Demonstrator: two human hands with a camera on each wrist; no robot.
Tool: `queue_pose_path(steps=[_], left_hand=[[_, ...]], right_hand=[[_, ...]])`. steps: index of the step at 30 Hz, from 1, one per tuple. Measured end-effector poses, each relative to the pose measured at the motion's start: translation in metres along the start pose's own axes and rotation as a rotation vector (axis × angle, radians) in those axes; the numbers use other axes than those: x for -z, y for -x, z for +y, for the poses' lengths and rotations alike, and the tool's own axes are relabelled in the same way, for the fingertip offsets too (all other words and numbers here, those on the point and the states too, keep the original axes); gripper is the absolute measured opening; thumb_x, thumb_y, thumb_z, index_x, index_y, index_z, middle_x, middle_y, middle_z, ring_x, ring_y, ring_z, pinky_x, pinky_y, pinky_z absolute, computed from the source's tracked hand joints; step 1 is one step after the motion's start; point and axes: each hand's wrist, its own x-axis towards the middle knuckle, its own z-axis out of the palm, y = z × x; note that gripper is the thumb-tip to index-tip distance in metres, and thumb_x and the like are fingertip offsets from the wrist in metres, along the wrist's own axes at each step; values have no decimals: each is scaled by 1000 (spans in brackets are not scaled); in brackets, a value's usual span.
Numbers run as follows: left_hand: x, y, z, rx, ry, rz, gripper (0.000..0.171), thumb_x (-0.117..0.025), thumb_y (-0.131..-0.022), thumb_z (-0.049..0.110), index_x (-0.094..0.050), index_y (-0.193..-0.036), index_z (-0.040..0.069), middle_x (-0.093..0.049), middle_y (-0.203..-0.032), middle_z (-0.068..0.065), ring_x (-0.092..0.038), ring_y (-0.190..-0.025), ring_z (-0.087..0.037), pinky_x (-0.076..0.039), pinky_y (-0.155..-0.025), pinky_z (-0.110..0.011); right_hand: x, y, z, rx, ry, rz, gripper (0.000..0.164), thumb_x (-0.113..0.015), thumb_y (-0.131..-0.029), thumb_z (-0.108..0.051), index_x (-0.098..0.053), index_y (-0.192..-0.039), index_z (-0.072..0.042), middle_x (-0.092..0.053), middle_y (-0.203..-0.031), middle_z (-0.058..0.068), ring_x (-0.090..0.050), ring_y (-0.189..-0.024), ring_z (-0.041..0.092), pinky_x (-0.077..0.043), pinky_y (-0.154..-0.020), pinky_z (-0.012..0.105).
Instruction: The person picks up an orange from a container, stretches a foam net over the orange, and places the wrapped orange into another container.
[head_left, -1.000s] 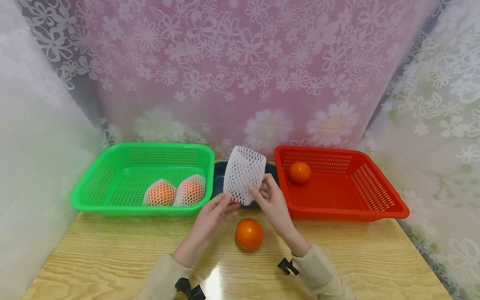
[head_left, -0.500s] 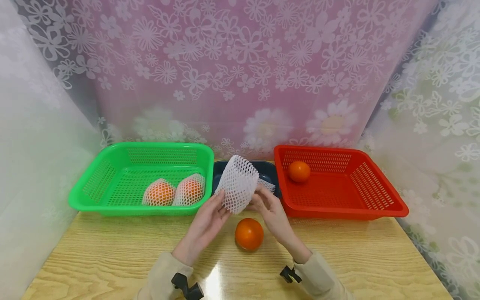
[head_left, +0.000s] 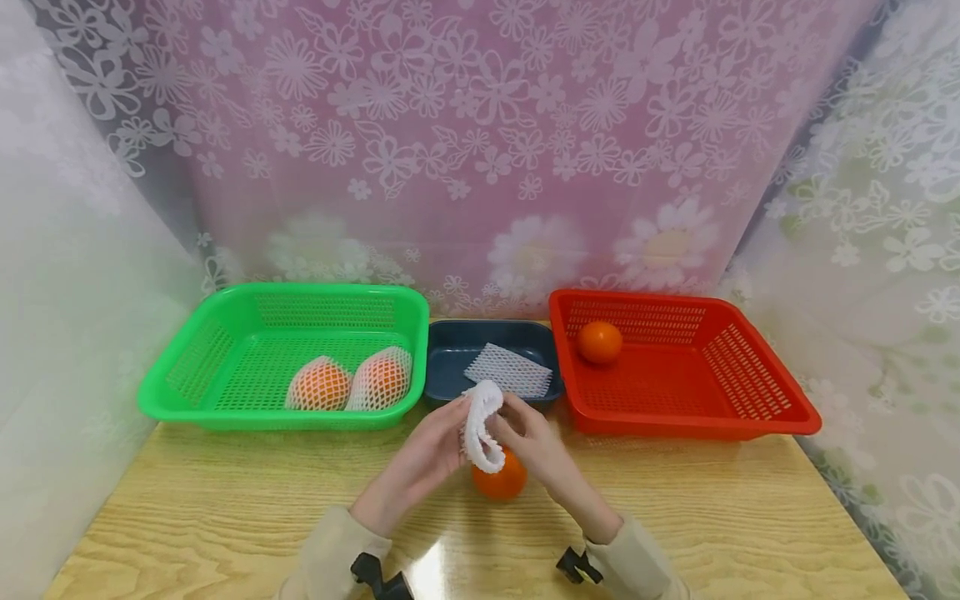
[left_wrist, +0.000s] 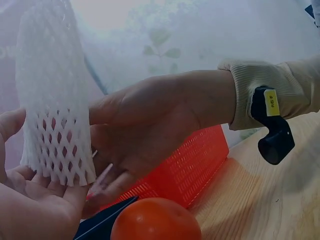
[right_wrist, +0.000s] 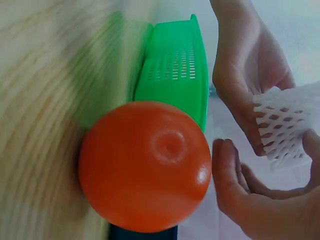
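A white foam fruit net (head_left: pixel 476 435) is held between both hands, its open end facing my head camera. My left hand (head_left: pixel 427 450) grips its left side, with thumb and fingers around it in the left wrist view, where the net (left_wrist: pixel 55 125) stands upright. On the other side my right hand (head_left: pixel 543 450) pinches the net's edge; its thumb presses the mesh in the right wrist view. An orange (head_left: pixel 501 483) sits on the table just beneath, partly covered by the net. Up close, the bare orange (right_wrist: pixel 145 170) shows its round navel mark.
The green basket (head_left: pixel 285 421) at left holds two netted oranges (head_left: pixel 320 386). A dark blue tray (head_left: pixel 446 367) at the back middle holds another flat foam net (head_left: pixel 510 371). In the red basket (head_left: pixel 690 425) at right lies a bare orange (head_left: pixel 599 342).
Both hands have brought the foam net down and toward me, from above the blue tray to over the orange. It has tipped so its opening shows. The flat net in the tray is now uncovered.
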Motion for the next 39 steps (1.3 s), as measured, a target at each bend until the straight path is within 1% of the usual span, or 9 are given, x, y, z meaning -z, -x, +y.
queue_pose_path(steps=[3,6,12,15,19,24,28,33,39], left_hand=[[1,1,-2,-4,-27,-16,30,-46,-109,29,-54,-132,13,-63,-115,4,-62,-103,-11,-52,-91,-26],[3,0,-4,6,-52,-5,30,-46,-109,26,-55,-134,11,-65,-114,5,-61,-104,-10,-51,-93,-27],[4,0,-7,10,-104,15,52,-44,-109,21,-35,-150,-10,-66,-117,8,-62,-107,-7,-52,-93,-24],[4,0,-8,5,-97,18,55,-44,-109,17,-29,-152,-13,-67,-118,8,-63,-106,-6,-53,-90,-22],[2,0,-8,17,-12,27,49,-41,-109,15,-33,-151,-9,-69,-118,5,-65,-102,-6,-55,-85,-20],[0,1,-8,28,114,39,36,-32,-112,12,-47,-143,1,-70,-117,3,-66,-104,-6,-55,-88,-20],[-1,3,-10,50,169,98,30,-31,-111,11,-58,-124,10,-70,-103,4,-66,-92,-3,-55,-79,-18],[1,5,-15,87,176,149,28,-35,-111,14,-61,-121,10,-70,-94,5,-67,-85,-2,-55,-74,-16],[7,6,-25,137,83,191,27,-40,-111,19,-65,-118,12,-72,-99,4,-70,-89,-6,-57,-79,-20]], right_hand=[[-1,3,0,-11,4,-7,37,-61,-102,-14,-57,-132,6,-65,-116,20,-63,-100,23,-54,-87,23],[-3,5,0,-32,-30,58,31,-66,-98,-9,-61,-125,5,-67,-109,15,-63,-95,20,-54,-84,22],[-4,9,-1,-96,-199,176,21,-72,-93,-6,-61,-109,2,-65,-103,5,-63,-98,20,-53,-89,23],[-4,10,-2,-109,-277,165,23,-71,-95,-9,-57,-110,2,-65,-101,6,-63,-96,20,-54,-89,24],[-1,10,-3,-127,-372,156,24,-64,-100,-13,-52,-116,1,-65,-103,6,-62,-97,18,-54,-89,24],[6,12,-3,-151,-678,70,17,-49,-107,-13,-53,-121,-7,-62,-113,2,-61,-102,16,-55,-88,24],[14,17,2,-134,-844,-28,23,-38,-110,-15,-59,-121,-15,-60,-115,-3,-57,-104,13,-53,-90,22],[22,26,12,-160,-856,-30,27,-33,-110,-16,-59,-116,-19,-61,-109,-6,-55,-101,11,-49,-87,21],[27,36,29,-272,-753,46,29,-36,-110,-14,-63,-112,-22,-62,-110,-6,-56,-100,11,-49,-86,22]])
